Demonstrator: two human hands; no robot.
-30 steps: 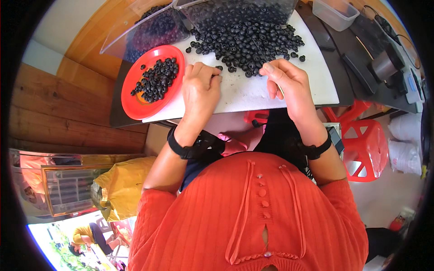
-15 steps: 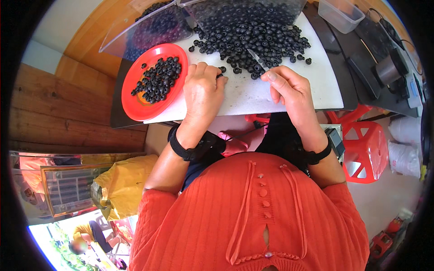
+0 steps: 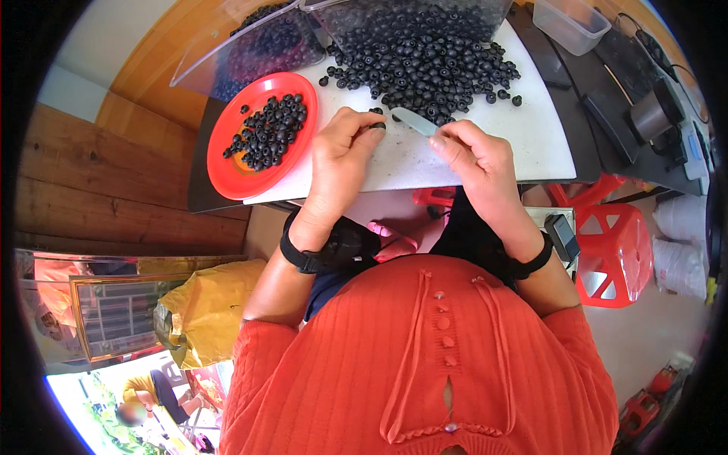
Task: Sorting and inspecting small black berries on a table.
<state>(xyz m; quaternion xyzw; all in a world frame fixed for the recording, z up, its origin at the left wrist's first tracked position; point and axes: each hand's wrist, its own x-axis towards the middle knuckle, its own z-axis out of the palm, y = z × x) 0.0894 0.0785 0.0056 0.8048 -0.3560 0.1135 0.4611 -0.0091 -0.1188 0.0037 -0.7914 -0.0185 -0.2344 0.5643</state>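
Note:
Between the thumb and fingertips of my left hand (image 3: 337,161) is a small round black bead-like part (image 3: 378,126). My right hand (image 3: 481,161) grips a small knife (image 3: 413,121), its flat pale blade pointing left toward that part but apart from it. Behind both hands a heap of black bead-like parts (image 3: 432,68) with holes spreads over the white board (image 3: 455,163). A red plate (image 3: 220,136), left of my left hand, carries more of them.
Clear plastic bins (image 3: 227,53) of black parts stand at the back edge. An empty clear tub (image 3: 572,29) and a dark cup (image 3: 658,114) are at the right. A red stool (image 3: 618,254) stands below. Beyond a doorway sits another person (image 3: 152,390).
The knife has turned to show its broad side and moved left, closer to my left hand. My right hand has shifted slightly down and left. The part in my left fingers shows more.

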